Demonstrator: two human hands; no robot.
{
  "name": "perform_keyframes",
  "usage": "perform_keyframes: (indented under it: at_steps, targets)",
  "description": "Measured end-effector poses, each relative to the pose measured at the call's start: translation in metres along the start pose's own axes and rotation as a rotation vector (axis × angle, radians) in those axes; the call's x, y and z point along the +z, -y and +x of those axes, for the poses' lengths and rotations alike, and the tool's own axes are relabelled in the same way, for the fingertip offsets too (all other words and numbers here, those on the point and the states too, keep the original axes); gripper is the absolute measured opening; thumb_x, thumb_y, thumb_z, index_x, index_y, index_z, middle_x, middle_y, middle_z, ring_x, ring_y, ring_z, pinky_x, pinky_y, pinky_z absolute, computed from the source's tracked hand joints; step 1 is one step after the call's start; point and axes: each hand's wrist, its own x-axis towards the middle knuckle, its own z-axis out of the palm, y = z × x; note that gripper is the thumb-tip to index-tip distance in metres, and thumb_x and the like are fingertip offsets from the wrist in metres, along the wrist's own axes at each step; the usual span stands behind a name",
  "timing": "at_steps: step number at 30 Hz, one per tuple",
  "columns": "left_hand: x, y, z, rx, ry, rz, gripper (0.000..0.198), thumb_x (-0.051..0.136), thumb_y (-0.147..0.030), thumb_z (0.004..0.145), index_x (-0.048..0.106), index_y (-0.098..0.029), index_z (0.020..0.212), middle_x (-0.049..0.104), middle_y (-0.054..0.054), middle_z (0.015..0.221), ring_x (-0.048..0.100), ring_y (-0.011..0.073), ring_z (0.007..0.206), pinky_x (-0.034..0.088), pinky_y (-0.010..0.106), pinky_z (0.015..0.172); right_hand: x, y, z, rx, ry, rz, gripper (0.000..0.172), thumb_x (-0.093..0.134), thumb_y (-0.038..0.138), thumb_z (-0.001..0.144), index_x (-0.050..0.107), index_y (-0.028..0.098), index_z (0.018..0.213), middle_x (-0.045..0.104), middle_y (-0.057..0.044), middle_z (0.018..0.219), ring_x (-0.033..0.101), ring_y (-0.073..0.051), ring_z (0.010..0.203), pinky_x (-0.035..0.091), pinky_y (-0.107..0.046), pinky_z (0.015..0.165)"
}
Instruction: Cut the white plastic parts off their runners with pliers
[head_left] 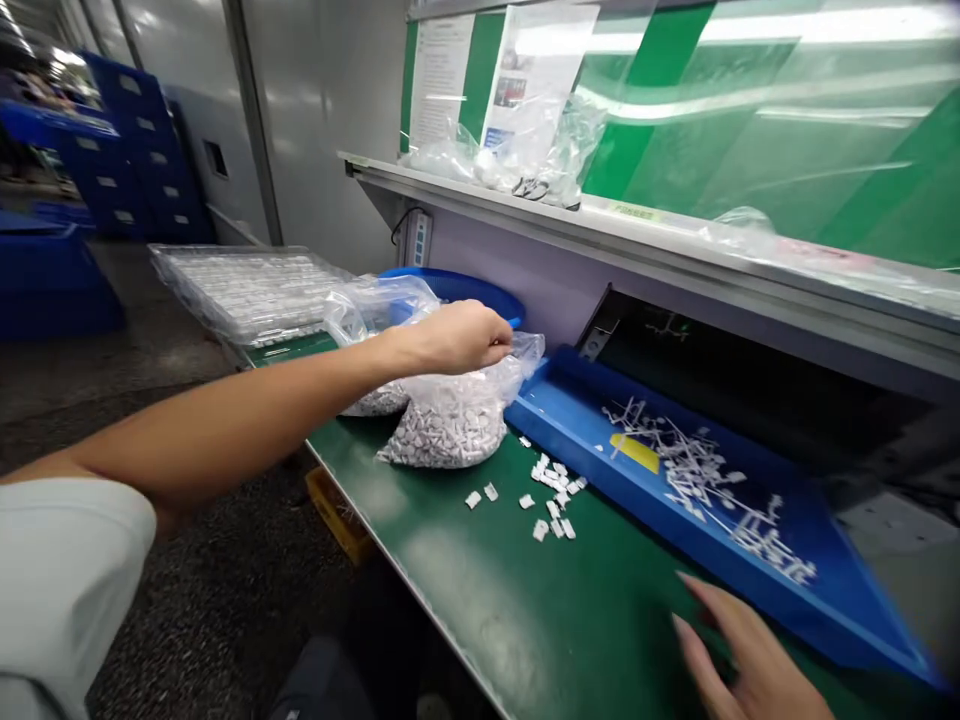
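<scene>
Right hand (pixel 742 650) is nearest, at the bottom right, over the green table (pixel 600 590) by the tray's front wall; thumb and forefinger spread well apart, nothing seen between them, other fingers not clear. Blue tray (pixel 600 472) runs its long axis diagonally, near right to far left, with thin white scraps (pixel 697 470) and a yellow patch (pixel 636 453) inside. Loose white pieces (pixel 568 528) lie left of it at mixed angles. Just beyond, the clear bag (pixel 450 430) of small white parts slumps on the table: long axis slanting, full corner toward the near left edge, loose plastic end up and right toward the tray's far corner. Left hand (pixel 461 335) is over that bag, fingers curled in; can't tell if they grip the plastic. Second bag (pixel 379 402) sits behind the forearm, blue basket (pixel 487 290) farther back, plastic-wrapped stack (pixel 247 290) far left.
</scene>
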Motion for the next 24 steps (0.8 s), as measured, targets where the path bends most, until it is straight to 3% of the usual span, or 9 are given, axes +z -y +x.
perform_keyframes:
  at_steps: [2,4,7,11,14,18,24]
  targets:
    - [0.011,-0.031,-0.016,0.115,-0.086,-0.143,0.029,0.047,-0.033,0.093,0.069,-0.015,0.090,0.063,0.001,0.079,0.056,0.0117,0.074,0.037,0.022,0.071,0.011,0.037,0.028,-0.013,0.149,0.130,0.033,0.049,0.050,0.088,0.062,0.034,0.115,0.062,-0.005,0.119,0.062,-0.028,0.102,0.052,-0.040,0.082]
    - [0.032,-0.056,-0.033,0.217,-0.008,-0.258,0.030,0.047,-0.033,0.094,0.068,-0.015,0.084,0.064,0.000,0.075,0.055,0.0109,0.069,0.038,0.022,0.068,0.025,0.067,0.056,-0.027,0.211,0.239,0.031,0.048,0.046,0.089,0.066,0.028,0.107,0.063,-0.008,0.113,0.061,-0.028,0.099,0.046,-0.040,0.090]
    - [0.075,-0.074,-0.050,0.254,0.112,-0.330,0.027,0.051,-0.030,0.091,0.067,-0.015,0.076,0.064,0.000,0.069,0.053,0.0099,0.063,0.035,0.021,0.062,0.042,0.087,0.085,-0.027,0.253,0.312,0.025,0.056,0.042,0.084,0.070,0.025,0.095,0.063,-0.006,0.096,0.060,-0.024,0.087,0.044,-0.036,0.085]
    - [0.120,-0.070,-0.050,0.130,0.142,-0.476,0.023,0.053,-0.028,0.090,0.069,-0.016,0.081,0.067,-0.001,0.074,0.056,0.0096,0.065,0.035,0.019,0.060,0.049,0.084,0.094,0.017,0.282,0.490,0.015,0.067,0.037,0.074,0.066,0.023,0.070,0.059,-0.001,0.071,0.054,-0.018,0.067,0.042,-0.030,0.067]
    - [0.137,-0.075,-0.036,0.096,0.116,-0.551,0.016,0.059,-0.027,0.087,0.070,-0.018,0.094,0.069,-0.001,0.084,0.060,0.0108,0.074,0.038,0.018,0.066,0.048,0.080,0.090,0.149,0.246,0.708,0.023,0.067,0.044,0.077,0.065,0.021,0.074,0.058,0.000,0.066,0.052,-0.017,0.061,0.042,-0.028,0.060]
    - [0.152,-0.098,-0.010,0.207,0.008,-0.596,0.017,0.066,-0.027,0.084,0.071,-0.018,0.098,0.069,0.001,0.088,0.061,0.0126,0.082,0.042,0.018,0.073,0.044,0.080,0.086,0.332,0.139,1.073,0.036,0.058,0.055,0.085,0.064,0.020,0.094,0.061,-0.001,0.077,0.057,-0.016,0.067,0.047,-0.027,0.060]
    - [0.176,-0.117,0.015,0.343,-0.099,-0.725,0.016,0.064,-0.029,0.088,0.071,-0.017,0.097,0.068,0.002,0.088,0.061,0.0118,0.085,0.046,0.017,0.079,0.035,0.079,0.085,0.483,-0.022,1.393,0.034,0.072,0.048,0.078,0.067,0.017,0.090,0.059,-0.001,0.076,0.054,-0.012,0.064,0.047,-0.022,0.055]
